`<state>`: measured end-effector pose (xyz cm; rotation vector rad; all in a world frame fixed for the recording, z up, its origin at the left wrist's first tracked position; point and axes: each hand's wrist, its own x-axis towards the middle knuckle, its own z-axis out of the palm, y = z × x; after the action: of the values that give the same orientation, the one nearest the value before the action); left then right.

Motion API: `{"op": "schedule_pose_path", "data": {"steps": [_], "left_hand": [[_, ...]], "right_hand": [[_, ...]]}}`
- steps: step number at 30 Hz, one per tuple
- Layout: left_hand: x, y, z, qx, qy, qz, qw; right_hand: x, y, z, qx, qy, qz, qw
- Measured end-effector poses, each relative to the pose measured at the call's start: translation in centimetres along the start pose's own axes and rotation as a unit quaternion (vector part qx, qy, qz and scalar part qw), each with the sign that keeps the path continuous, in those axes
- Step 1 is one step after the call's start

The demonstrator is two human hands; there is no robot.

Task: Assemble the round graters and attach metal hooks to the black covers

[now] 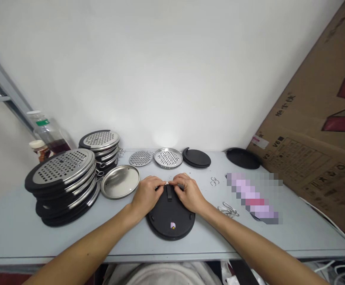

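A round black disc with a small coloured mark and a short black strap lies on the table in front of me. My left hand is closed in a pinch at the disc's far edge, thumb and index finger on a small shiny metal piece. From the other side my right hand pinches the same piece, its fingertips almost meeting the left ones. The fingers hide most of this piece, so its exact shape cannot be made out.
Stacked black-rimmed graters and a metal lid stand left. Behind are a perforated plate, a grater disc and black covers. Metal rings, wire clips, a blurred phone-like shape and a carton lie right.
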<state>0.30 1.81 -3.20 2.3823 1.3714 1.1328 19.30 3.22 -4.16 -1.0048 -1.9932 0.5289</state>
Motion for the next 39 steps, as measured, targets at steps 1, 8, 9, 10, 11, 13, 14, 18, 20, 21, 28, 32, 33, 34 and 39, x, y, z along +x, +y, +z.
{"op": "schedule_pose_path", "data": {"steps": [1, 8, 9, 10, 11, 13, 14, 18, 20, 21, 28, 32, 33, 34, 39], "left_hand": [[0.0, 0.1, 0.0, -0.002, -0.001, 0.000, 1.000], [0.1, 0.5, 0.0, 0.003, -0.003, -0.012, 1.000], [0.2, 0.5, 0.0, 0.002, -0.007, -0.011, 1.000], [0.2, 0.4, 0.0, -0.003, -0.013, -0.010, 1.000], [0.3, 0.3, -0.1, -0.011, -0.019, -0.010, 1.000], [0.4, 0.2, -0.1, -0.029, -0.029, -0.011, 0.999], [0.4, 0.1, -0.2, -0.036, -0.031, -0.013, 0.999], [0.5, -0.1, -0.2, -0.046, -0.025, -0.026, 0.998], [0.6, -0.2, -0.1, -0.053, -0.021, -0.027, 0.998], [0.6, -0.3, -0.1, -0.056, -0.018, -0.028, 0.998], [1.1, -0.2, -0.2, -0.062, 0.017, -0.019, 0.998], [1.0, 0.4, -0.6, -0.069, 0.034, 0.010, 0.997], [0.9, 0.5, -0.7, -0.072, 0.039, 0.020, 0.996], [0.9, 0.6, -0.8, -0.075, 0.042, 0.027, 0.996], [0.9, 0.4, -0.7, -0.071, 0.043, 0.016, 0.996]], "right_hand": [[0.0, -0.1, 0.0, -0.003, 0.004, 0.001, 1.000], [-0.1, -0.5, -0.1, 0.008, -0.014, 0.024, 1.000], [-0.1, -0.5, -0.2, 0.012, -0.015, 0.025, 0.999], [-0.1, -0.5, -0.2, 0.016, -0.015, 0.025, 0.999], [-0.1, -0.6, -0.2, 0.018, -0.013, 0.023, 0.999], [-0.1, -0.6, -0.3, 0.017, -0.004, 0.019, 1.000], [-0.1, -0.5, -0.3, 0.016, 0.000, 0.016, 1.000], [-0.1, -0.4, -0.3, 0.031, 0.021, -0.004, 0.999], [-0.1, -0.3, -0.2, 0.044, 0.032, -0.013, 0.998], [-0.1, -0.3, -0.2, 0.049, 0.037, -0.017, 0.998], [0.2, -0.4, -0.4, 0.021, 0.062, -0.030, 0.997], [0.5, -0.5, -1.0, 0.008, 0.048, -0.027, 0.998], [0.5, -0.5, -1.1, 0.011, 0.040, -0.028, 0.999], [0.6, -0.4, -1.2, 0.015, 0.033, -0.028, 0.999], [0.6, -0.4, -1.2, 0.026, 0.024, -0.014, 0.999]]}}
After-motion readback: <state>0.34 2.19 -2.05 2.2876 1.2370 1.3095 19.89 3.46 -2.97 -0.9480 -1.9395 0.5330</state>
